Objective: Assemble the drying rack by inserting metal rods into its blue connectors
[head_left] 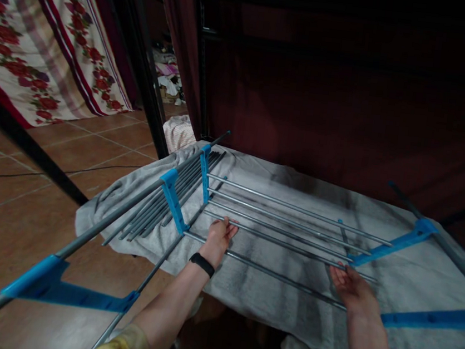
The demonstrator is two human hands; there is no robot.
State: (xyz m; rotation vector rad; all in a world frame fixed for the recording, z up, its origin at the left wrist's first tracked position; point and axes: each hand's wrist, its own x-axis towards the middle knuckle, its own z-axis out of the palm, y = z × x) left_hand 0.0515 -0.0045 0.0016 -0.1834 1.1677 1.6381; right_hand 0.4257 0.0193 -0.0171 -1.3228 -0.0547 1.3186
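a tiled floor (21,217) is seen at the left. the rack (296,208) is set over a grey towel (413,285). the left hand (219,237) is laid on a near rod beside a blue bracket (175,199); whether its grip is closed cannot be told. the right hand (349,286) is held palm up at the rack's near edge, grip apart.
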